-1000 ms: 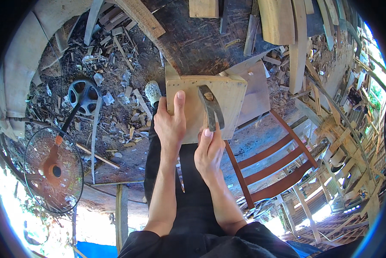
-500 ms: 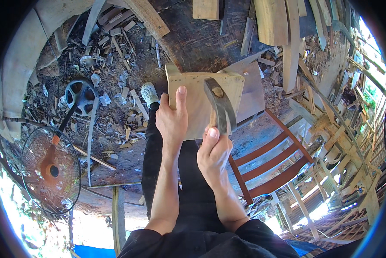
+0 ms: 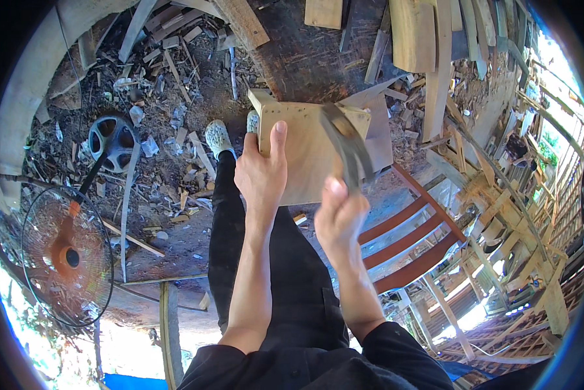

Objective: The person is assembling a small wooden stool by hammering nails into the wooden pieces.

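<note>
My right hand (image 3: 341, 218) is closed around the wooden handle of a claw hammer (image 3: 350, 146), which is blurred by motion. Its dark metal head hangs over the right part of a pale wooden panel piece (image 3: 298, 143). Small dark dots run along the far edge of this wood, and a block sticks out at its far left corner. On the left side my left hand (image 3: 260, 179) grips the wood, thumb lying along the top and fingers bent over the edge, partly hidden. The near edge of the panel rests above my legs.
A dark worktable (image 3: 305, 65) with wooden pieces lies beyond. To the right stands a reddish-brown slatted chair back (image 3: 412, 237). A fan (image 3: 67, 257) with an orange hub is at left. Wood scraps (image 3: 168, 143) litter the ground. Curved boards (image 3: 414, 39) are stacked at far right.
My right hand and the hammer have shifted to the right over the panel. My left hand keeps its grip. A second shoe now shows beside the panel's left edge.
</note>
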Motion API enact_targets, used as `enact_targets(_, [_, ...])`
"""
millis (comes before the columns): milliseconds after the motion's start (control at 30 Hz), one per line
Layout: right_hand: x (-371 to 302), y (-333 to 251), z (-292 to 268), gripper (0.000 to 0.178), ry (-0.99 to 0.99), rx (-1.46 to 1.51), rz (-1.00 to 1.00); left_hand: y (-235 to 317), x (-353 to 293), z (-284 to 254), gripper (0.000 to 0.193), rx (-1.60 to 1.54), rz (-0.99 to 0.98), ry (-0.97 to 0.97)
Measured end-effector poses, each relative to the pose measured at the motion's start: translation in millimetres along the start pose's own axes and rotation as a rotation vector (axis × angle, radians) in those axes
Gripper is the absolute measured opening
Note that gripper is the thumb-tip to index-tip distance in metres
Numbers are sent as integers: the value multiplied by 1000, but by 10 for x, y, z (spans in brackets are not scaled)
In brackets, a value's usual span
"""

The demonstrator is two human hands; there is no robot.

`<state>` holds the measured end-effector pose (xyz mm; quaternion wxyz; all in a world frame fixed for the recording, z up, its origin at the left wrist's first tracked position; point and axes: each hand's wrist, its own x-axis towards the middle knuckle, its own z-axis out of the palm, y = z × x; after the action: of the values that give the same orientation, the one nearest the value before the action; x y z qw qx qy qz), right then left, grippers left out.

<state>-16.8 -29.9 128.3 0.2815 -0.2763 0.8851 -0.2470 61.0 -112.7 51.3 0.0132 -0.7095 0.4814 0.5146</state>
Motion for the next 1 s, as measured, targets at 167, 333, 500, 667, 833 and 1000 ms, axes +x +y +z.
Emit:
enact_targets(167, [401,261,-415,21,-120,-88,-418,-9,53,-10,75,25,40,-11])
enact_targets(333, [817,509,-527,27,-234,-416,-628,-20,75,-64,75,82,66,-25])
enact_targets(500, [1064,428,-526,26,-270,-431,-625,25,70,-69,76,79,81,11])
enact_targets(667, [1040,334,-531,24,-156,-124,-881,54,43,-99,76,36,73,28])
enact_targets(833, [1097,362,-418,23,-253,-520,-572,47,46,-71,76,57,85,43])
enact_targets(1000, [954,482,-400,29,-98,-39,-897,78,24,-86,77,55,91,55])
